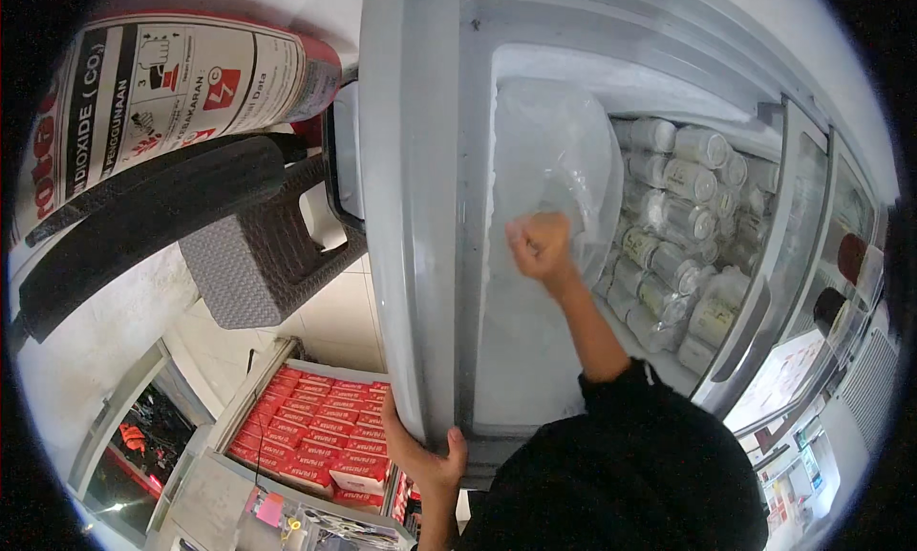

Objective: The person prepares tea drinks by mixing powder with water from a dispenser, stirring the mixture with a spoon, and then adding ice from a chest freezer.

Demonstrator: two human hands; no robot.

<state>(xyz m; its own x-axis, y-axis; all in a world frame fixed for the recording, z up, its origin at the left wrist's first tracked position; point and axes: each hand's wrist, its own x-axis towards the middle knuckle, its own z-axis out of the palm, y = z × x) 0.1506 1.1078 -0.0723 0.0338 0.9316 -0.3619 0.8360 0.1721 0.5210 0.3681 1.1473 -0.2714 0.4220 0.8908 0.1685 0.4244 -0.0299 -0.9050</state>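
My left hand (pixel 428 456) grips the near corner of the grey rim (pixel 433 264) of a chest freezer, thumb on one side and fingers on the other. My right hand (pixel 542 244) is curled into a fist inside the freezer, its arm in a black sleeve. It is right by a clear plastic bag (pixel 551 135) that lies against the frosted inner wall. Whether the fist pinches any of the bag cannot be made out. Beyond the bag, several clear plastic bottles (pixel 689 181) with pale caps lie stacked on their sides, some in plastic wrap.
Sliding glass lids (pixel 777 264) are pushed to the right side of the freezer. To the left are a red fire extinguisher (pixel 322 71) with a black horn (pixel 150 229) and a dark woven-pattern plastic stool (pixel 229 272). Red-and-white boxes (pixel 315 429) fill a case at lower left.
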